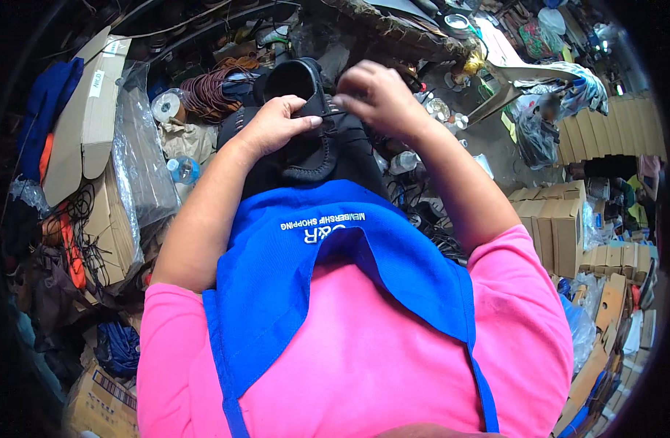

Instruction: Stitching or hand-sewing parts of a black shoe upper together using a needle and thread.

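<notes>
A: Entry. Black shoe [306,131] rests on the lap above the blue apron [313,248], opening facing away. Left hand [273,124] clamps its upper, fingers closed over the edge.

B: Right hand [375,95]?

A: Pinched shut on a thin black lace [333,114] at the throat.

B: Progress?

A: Hard to judge; the eyelets are hidden under the fingers. Probably mid-lacing, with the lace not yet tied. Cardboard boxes [561,226] stacked right.
</notes>
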{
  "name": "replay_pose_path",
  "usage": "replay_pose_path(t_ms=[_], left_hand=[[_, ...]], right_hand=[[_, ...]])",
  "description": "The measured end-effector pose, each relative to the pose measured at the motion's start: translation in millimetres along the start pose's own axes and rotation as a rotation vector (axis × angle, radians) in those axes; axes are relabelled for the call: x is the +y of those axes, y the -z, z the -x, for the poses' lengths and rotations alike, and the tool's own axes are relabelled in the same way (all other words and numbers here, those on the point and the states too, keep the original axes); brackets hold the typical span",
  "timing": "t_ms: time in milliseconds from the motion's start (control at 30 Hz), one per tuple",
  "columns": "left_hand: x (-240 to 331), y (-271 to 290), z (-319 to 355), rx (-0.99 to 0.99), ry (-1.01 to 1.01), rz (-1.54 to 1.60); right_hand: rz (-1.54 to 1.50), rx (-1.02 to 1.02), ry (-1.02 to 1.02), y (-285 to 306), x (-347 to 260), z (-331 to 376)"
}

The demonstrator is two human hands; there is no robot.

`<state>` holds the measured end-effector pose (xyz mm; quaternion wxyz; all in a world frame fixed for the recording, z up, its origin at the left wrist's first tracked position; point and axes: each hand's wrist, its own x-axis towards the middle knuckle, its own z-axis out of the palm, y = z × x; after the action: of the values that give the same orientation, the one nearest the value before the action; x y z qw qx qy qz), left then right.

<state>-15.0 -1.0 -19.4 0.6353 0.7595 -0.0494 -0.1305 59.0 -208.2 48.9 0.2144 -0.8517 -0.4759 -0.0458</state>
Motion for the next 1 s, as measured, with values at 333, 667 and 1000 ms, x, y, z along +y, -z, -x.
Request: replay_pose_path(t_ms=[333,667,1000], left_hand=[[4,-6,0,-0.002,-0.071,-0.108],[7,-1,2,0.024,-0.074,-0.251],[16,-10,46,0.408,-0.264,-0.563]], right_hand=[[-0.202,-0.533,-0.061,-5,-9,12],[-0.519,-0.38,-0.329,43,-14,48],[-0.273,-0.207,-0.173,0,-18,49]])
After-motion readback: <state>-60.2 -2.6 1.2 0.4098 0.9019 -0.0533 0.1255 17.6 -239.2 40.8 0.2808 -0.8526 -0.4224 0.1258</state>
